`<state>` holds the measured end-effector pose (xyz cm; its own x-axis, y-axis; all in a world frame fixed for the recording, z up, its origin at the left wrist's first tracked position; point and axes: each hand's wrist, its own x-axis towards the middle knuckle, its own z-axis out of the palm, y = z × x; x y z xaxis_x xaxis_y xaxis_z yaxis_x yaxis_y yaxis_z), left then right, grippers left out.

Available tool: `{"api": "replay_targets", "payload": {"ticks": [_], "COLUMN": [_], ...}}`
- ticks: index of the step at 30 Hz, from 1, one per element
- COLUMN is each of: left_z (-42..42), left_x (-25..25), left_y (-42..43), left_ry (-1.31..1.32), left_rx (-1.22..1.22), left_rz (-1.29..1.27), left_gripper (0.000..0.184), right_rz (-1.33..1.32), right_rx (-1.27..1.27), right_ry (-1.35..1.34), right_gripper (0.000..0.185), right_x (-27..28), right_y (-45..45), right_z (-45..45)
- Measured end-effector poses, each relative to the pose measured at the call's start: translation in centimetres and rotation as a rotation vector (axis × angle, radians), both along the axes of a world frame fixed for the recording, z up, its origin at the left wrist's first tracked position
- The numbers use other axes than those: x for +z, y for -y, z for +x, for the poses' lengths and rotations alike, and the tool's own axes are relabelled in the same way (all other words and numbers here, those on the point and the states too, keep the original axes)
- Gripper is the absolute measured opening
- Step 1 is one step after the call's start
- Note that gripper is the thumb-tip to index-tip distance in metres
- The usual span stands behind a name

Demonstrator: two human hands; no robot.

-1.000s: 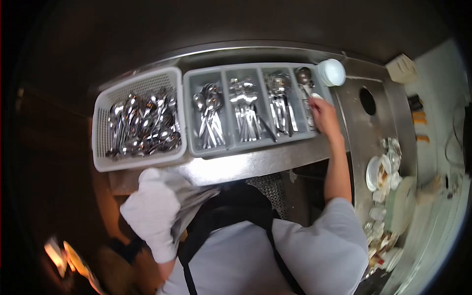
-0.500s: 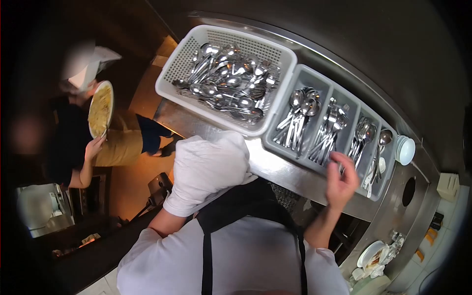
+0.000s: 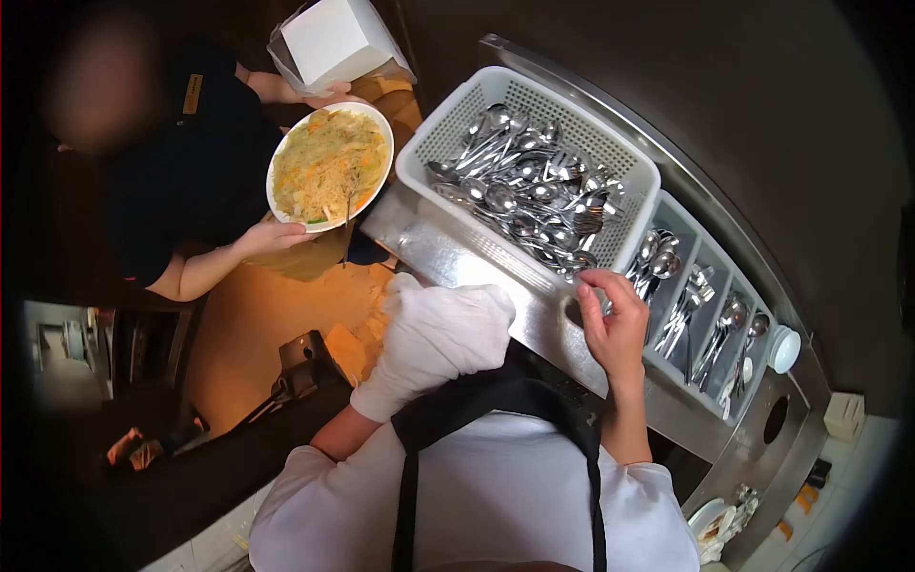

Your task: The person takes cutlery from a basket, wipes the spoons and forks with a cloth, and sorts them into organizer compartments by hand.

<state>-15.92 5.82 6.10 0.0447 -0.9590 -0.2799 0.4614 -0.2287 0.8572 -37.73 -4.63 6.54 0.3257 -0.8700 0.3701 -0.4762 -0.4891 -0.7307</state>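
A white cloth [image 3: 443,329] wraps my left hand down past the wrist. The wrapped hand [image 3: 467,319] looks rounded and closed, with its fingers hidden, in front of the counter edge. My right hand [image 3: 615,329] hovers by the near right corner of a white perforated basket [image 3: 434,143], thumb and fingers apart and nothing visible between them. Inside the basket lies a heap of metal spoons and forks [image 3: 534,191]. Right of it, a grey divided tray [image 3: 701,381] holds spoons [image 3: 658,257], forks [image 3: 686,305] and more cutlery in separate compartments.
At the left, a co-worker [image 3: 205,191] carries an oval plate of noodles [image 3: 329,167] and a bagged white box [image 3: 338,43]. Stacked white bowls [image 3: 783,350] stand beyond the tray. Used dishes [image 3: 710,520] sit at the lower right of the steel counter [image 3: 434,234].
My right hand has moved left, from the tray to the basket's corner. The view has shifted left. The co-worker with the plate has come closer, and the bagged box now shows.
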Motion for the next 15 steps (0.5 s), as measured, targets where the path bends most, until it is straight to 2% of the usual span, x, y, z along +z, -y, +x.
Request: {"api": "replay_targets", "payload": {"ticks": [5, 6, 9, 11, 13, 15], "left_z": [-2.4, -3.6, -7.6, -9.5, -11.1, -12.8], "left_x": [-1.6, -1.8, -2.1, -2.4, -2.7, -3.0], "left_y": [1.4, 1.8, 3.0, 3.2, 3.2, 3.1], "left_ry": [-0.256, -0.309, -0.428, -0.454, -0.460, -0.465], "left_rx": [-0.079, -0.114, -0.231, -0.289, -0.321, -0.322], "left_rz": [0.043, 0.050, 0.091, 0.114, 0.131, 0.144], "left_gripper": [0.033, 0.033, 0.036, 0.037, 0.039, 0.040], "right_rz": [0.032, -0.035, -0.063, -0.142, -0.186, -0.072], "right_rx": [-0.285, -0.358, -0.650, -0.911, -1.139, -1.261], "right_ry": [0.099, 0.081, 0.135, 0.057, 0.133, 0.329], "right_gripper": [0.012, 0.014, 0.018, 0.019, 0.018, 0.021], "right_x": [-0.1, -0.3, 0.0, -0.6, -1.0, -2.3], "right_y": [-1.8, -2.7, -6.1, -8.7, -11.3, -13.8], "right_z": [-5.0, -6.9, -12.3, -17.2, -23.1, -30.7]}}
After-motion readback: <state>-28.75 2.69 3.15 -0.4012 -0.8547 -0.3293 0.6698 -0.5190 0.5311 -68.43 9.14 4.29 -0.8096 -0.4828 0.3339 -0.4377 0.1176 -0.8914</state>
